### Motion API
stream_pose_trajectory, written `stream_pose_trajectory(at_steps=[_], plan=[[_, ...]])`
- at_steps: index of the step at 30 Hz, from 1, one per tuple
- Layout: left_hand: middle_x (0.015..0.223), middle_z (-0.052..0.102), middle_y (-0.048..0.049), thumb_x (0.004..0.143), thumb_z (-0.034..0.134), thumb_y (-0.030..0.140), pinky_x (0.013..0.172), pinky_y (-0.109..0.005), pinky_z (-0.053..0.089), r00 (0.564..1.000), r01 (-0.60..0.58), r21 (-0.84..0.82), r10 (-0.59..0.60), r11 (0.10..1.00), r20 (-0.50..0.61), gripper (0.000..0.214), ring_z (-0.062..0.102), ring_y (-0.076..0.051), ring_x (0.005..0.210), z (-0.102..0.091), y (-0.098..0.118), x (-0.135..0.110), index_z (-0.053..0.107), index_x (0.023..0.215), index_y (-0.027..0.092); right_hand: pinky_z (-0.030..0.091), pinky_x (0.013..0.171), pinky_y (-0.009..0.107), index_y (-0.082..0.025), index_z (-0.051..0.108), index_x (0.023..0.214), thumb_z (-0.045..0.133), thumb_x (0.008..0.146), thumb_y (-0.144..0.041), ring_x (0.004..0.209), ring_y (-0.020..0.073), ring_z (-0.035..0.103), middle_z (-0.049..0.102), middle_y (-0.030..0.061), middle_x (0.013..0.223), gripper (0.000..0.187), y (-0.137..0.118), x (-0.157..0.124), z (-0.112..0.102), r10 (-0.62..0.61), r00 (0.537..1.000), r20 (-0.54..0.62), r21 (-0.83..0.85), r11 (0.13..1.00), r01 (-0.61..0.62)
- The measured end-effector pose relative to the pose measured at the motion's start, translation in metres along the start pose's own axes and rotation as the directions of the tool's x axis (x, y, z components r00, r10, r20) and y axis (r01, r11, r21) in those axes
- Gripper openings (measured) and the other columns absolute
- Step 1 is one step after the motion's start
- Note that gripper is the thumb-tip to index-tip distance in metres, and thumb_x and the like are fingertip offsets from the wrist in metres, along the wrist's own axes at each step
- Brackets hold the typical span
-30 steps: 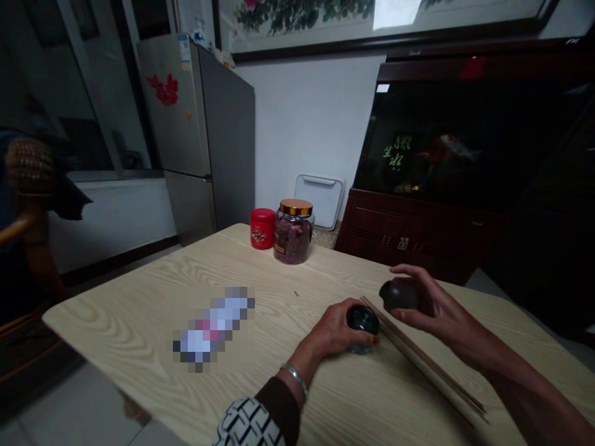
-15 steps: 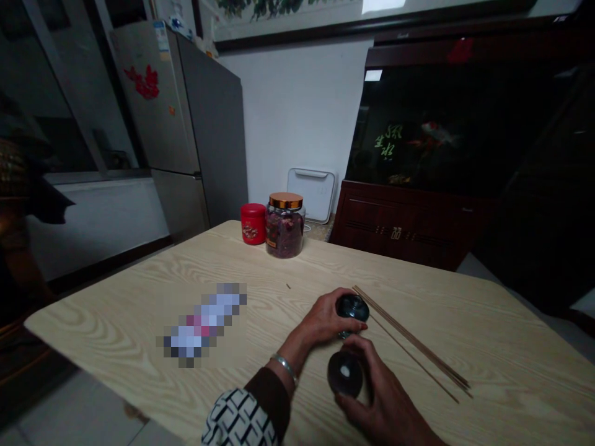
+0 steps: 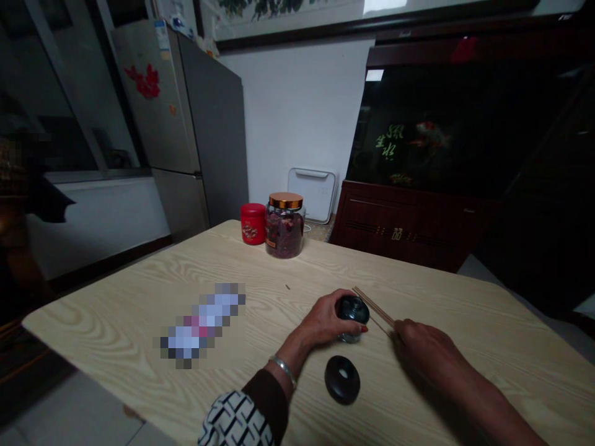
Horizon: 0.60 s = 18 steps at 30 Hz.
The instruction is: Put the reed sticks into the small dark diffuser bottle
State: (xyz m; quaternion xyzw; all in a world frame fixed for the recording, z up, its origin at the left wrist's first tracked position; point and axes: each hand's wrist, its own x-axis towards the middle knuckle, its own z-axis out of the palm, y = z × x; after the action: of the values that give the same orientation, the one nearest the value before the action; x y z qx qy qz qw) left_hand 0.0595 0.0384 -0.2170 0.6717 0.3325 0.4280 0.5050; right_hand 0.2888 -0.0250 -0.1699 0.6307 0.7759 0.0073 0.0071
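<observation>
The left arm reaches forward over the pale surface [image 3: 260,322], its left hand [image 3: 323,322] curved, thumb and fingers clasped around a small glass jar [image 3: 353,310] with a glossy dark top. Nearer the person lies a dark round piece [image 3: 342,385], pale-spotted. Thin brown sticks [image 3: 375,306] slant beneath the right hand [image 3: 421,347], palm down, fingers curled; whether it grips them, I cannot tell.

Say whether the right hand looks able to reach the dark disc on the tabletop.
Likely yes: the right hand is at the thin sticks, with bare tabletop between it and the dark disc.
</observation>
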Motion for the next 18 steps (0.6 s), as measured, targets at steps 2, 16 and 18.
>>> stream_pose_trajectory(at_steps=[2,16,18], plan=[[0.103,0.07,-0.0077,0.058,0.091,0.034,0.086,-0.035,0.049,1.0,-0.002,0.003,0.002,1.0,0.003,0.071,0.063,-0.023,0.096,0.0,0.0,0.0,0.065,0.122,0.018,0.052,0.075,0.042,-0.014,0.074,0.095,0.037,0.09,-0.011,0.089,0.033,0.073,0.076,0.0208,0.095,0.037,-0.003,0.01,0.008,-0.004,0.997,0.077,-0.062,0.998,0.009],[0.104,0.07,-0.0065,0.056,0.092,0.036,0.085,-0.032,0.048,1.0,0.008,0.021,-0.008,1.0,-0.003,0.071,0.063,-0.022,0.097,-0.001,0.005,-0.002,0.065,0.119,0.018,0.049,0.059,0.03,-0.02,0.066,0.075,0.053,0.083,-0.032,0.066,0.0203,0.067,0.073,0.0077,0.075,0.02,0.018,0.037,-0.026,0.106,0.985,-0.135,0.623,0.782,0.001],[0.104,0.07,-0.0066,0.056,0.092,0.036,0.085,-0.032,0.048,1.0,0.008,0.029,-0.007,1.0,-0.009,0.072,0.063,-0.023,0.097,-0.001,0.005,-0.002,0.065,0.12,0.018,0.048,0.055,0.028,-0.019,0.067,0.082,0.06,0.083,-0.039,0.066,0.019,0.065,0.073,0.0089,0.081,0.022,0.015,0.041,-0.035,0.237,0.936,-0.259,0.839,0.535,0.096]])
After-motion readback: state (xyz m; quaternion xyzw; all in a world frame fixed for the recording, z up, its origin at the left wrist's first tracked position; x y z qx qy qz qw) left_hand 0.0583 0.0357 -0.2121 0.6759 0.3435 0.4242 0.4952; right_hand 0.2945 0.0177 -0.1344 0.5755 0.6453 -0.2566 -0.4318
